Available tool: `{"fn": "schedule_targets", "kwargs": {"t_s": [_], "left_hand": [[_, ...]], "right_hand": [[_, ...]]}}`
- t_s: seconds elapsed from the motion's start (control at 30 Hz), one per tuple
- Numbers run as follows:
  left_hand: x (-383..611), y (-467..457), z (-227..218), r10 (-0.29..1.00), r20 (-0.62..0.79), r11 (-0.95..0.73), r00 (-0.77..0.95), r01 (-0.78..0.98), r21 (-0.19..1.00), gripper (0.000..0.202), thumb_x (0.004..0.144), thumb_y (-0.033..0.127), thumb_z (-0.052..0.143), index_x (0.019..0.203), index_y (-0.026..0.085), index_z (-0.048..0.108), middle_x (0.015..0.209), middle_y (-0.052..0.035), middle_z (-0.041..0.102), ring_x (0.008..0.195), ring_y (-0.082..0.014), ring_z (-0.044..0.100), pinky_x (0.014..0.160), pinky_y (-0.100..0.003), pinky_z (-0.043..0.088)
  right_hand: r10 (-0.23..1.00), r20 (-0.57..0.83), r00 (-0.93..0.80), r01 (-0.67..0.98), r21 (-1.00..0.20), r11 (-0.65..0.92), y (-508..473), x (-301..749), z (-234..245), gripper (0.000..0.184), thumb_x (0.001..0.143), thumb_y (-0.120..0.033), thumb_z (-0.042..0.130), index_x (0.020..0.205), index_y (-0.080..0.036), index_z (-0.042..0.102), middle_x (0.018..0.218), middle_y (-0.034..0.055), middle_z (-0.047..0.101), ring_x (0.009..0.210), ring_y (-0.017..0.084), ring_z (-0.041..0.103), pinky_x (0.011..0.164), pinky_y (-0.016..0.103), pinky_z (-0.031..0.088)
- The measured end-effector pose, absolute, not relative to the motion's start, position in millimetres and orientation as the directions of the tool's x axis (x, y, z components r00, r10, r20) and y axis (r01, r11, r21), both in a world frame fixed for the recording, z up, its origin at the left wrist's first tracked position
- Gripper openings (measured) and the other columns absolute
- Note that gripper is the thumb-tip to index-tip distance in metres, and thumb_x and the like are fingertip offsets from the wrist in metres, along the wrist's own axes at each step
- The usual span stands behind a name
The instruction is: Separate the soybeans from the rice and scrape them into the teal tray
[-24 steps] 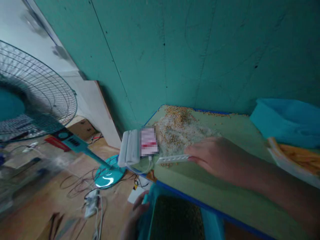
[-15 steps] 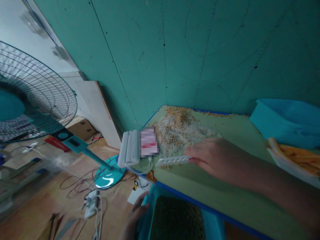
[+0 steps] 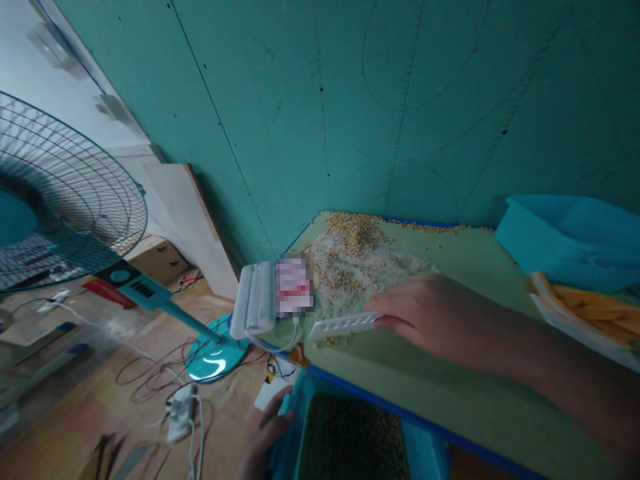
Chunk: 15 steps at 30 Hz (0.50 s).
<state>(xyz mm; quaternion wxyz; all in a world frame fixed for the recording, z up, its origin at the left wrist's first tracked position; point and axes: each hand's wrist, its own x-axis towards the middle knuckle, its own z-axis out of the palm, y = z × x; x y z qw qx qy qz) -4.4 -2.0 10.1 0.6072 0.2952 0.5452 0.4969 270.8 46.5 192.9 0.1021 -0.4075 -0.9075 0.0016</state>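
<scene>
My right hand (image 3: 420,317) is closed on one end of a white plastic strip with a row of slots (image 3: 345,325), held low over the green tabletop (image 3: 395,367). A few yellow beans (image 3: 333,341) lie by the strip's lower edge. Beyond it spreads a heap of pale, rice-like grains (image 3: 345,300), mixed with and topped by yellow soybeans (image 3: 355,230). Below the table's edge, my left hand (image 3: 267,433) grips the rim of a blue bin (image 3: 295,407), which holds a mass of small dark green beans (image 3: 355,440).
A white device with a cable (image 3: 255,300) sits at the table's left corner beside a blurred-out panel (image 3: 294,285). To the right are a blue basket (image 3: 565,247) and a white tray of orange cloth (image 3: 545,310). A standing fan (image 3: 145,290), power strip (image 3: 181,413) and cables occupy the left floor.
The camera view has shifted slightly. The strip stays in my right hand, its far end tilted a little lower. My left hand remains on the bin's rim.
</scene>
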Motion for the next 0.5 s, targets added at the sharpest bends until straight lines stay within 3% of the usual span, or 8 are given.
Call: {"fn": "schedule_targets", "kwargs": {"t_s": [0.23, 0.4, 0.5], "left_hand": [[-11, 0, 2, 0.924, -0.331, 0.291, -0.19, -0.21, 0.933, 0.018, 0.041, 0.022, 0.072, 0.057, 0.029, 0.071, 0.064, 0.0031, 0.072, 0.068, -0.0236, 0.062, 0.059, -0.028, 0.046], [-3, -1, 14, 0.905, -0.418, 0.379, -0.085, -0.291, 0.879, 0.018, 0.047, 0.026, 0.068, 0.065, 0.029, 0.071, 0.065, -0.0003, 0.073, 0.085, -0.0332, 0.061, 0.069, -0.039, 0.048], [0, -2, 23, 0.894, -0.439, 0.39, -0.093, -0.32, 0.863, 0.018, 0.05, 0.027, 0.065, 0.068, 0.027, 0.07, 0.071, -0.0008, 0.073, 0.095, -0.0345, 0.058, 0.072, -0.04, 0.049]], "right_hand": [[0.737, 0.159, -0.657, 0.73, -0.114, 0.674, 47, 270, 193, 0.009, 0.08, -0.022, 0.044, 0.076, -0.023, 0.053, 0.07, -0.0029, 0.061, 0.065, 0.013, 0.055, 0.055, 0.025, 0.028], [0.736, 0.133, -0.664, 0.728, -0.11, 0.677, 43, 269, 195, 0.009, 0.081, -0.021, 0.044, 0.075, -0.024, 0.051, 0.069, -0.003, 0.06, 0.065, 0.014, 0.054, 0.054, 0.026, 0.027], [0.739, 0.129, -0.661, 0.73, -0.117, 0.673, 37, 266, 195, 0.01, 0.081, -0.021, 0.043, 0.073, -0.024, 0.049, 0.067, -0.0032, 0.059, 0.063, 0.015, 0.053, 0.053, 0.027, 0.026]]}}
